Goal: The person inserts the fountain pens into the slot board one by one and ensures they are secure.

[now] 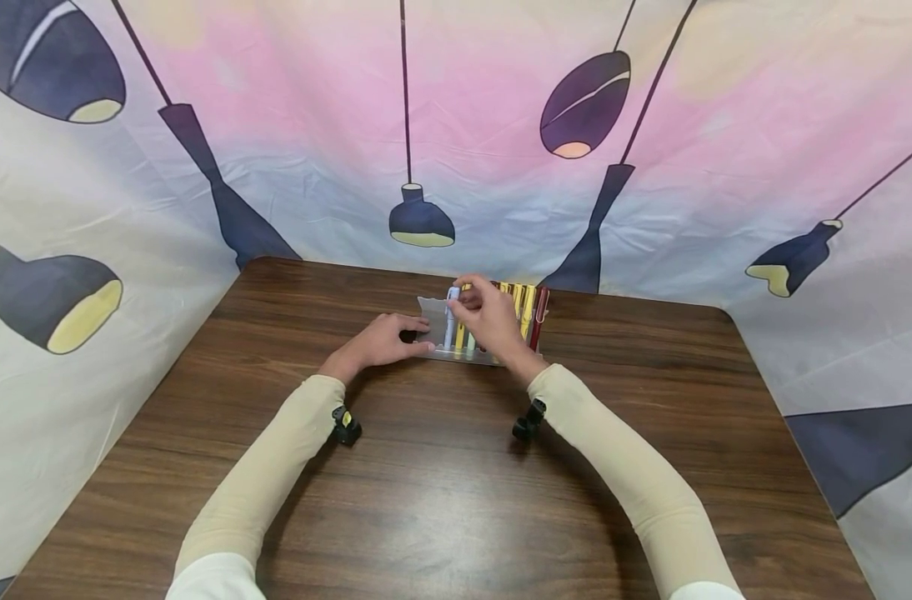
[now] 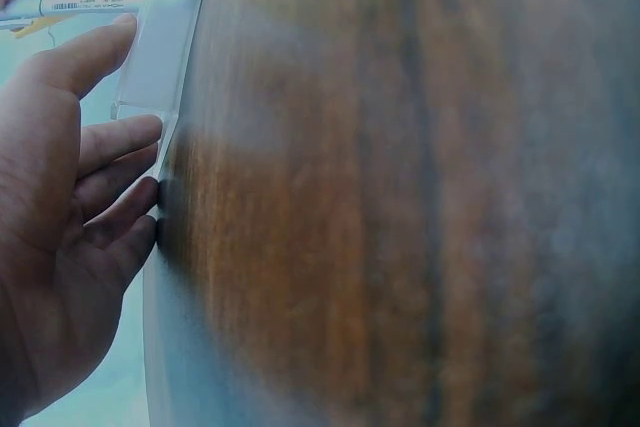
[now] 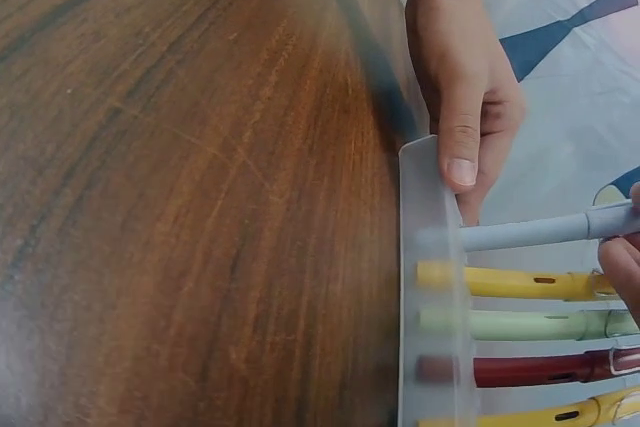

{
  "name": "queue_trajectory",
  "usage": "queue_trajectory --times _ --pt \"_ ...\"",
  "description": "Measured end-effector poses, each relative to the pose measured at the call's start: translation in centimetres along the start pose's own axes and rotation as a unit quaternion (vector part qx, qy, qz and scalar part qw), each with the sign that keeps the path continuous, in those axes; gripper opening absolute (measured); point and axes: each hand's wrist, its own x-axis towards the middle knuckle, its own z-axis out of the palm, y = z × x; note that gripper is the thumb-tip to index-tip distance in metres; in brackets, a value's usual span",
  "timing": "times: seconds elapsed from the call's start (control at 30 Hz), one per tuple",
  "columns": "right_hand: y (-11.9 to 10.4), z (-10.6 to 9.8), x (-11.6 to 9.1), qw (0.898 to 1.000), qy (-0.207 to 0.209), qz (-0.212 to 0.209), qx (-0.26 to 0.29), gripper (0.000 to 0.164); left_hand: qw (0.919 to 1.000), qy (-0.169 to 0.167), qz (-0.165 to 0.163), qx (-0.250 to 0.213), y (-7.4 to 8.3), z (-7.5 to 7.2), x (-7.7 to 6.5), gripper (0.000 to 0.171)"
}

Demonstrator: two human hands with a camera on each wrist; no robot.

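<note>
A frosted clear pen stand sits toward the table's far edge with a row of pens in it. At its left end, my left hand grips the side, thumb in front and fingers behind. My right hand pinches a pale blue pen near its cap. That pen's lower end shows through the stand's front lip. Beside it stand a yellow pen, a light green pen and a dark red pen. My right hand hides part of the row in the head view.
Toward the right end of the stand are several yellow pens and a dark red pen. The brown wooden table stretches between my forearms. Behind it hangs a cloth backdrop printed with lamps.
</note>
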Motion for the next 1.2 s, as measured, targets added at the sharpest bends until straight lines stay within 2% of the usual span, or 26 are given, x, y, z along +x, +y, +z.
queue_trajectory --times 0.33,0.5,0.93,1.2 --pt "-0.6 -0.4 0.9 0.997 0.014 -0.003 -0.074 0.026 1.0000 0.002 0.005 -0.003 0.0 0.2 0.0 0.062" --pt "-0.6 -0.6 1.1 0.994 0.024 0.013 -0.109 0.027 1.0000 -0.001 0.006 -0.003 0.0 0.1 0.2 0.063" --pt "-0.8 -1.4 1.3 0.994 0.004 0.016 -0.106 0.029 0.9999 -0.005 0.015 -0.002 -0.2 0.1 0.7 0.066" --pt "-1.4 -4.0 0.0 0.997 0.021 0.000 -0.071 0.031 0.9999 0.001 0.016 -0.002 -0.6 0.0 0.6 0.070"
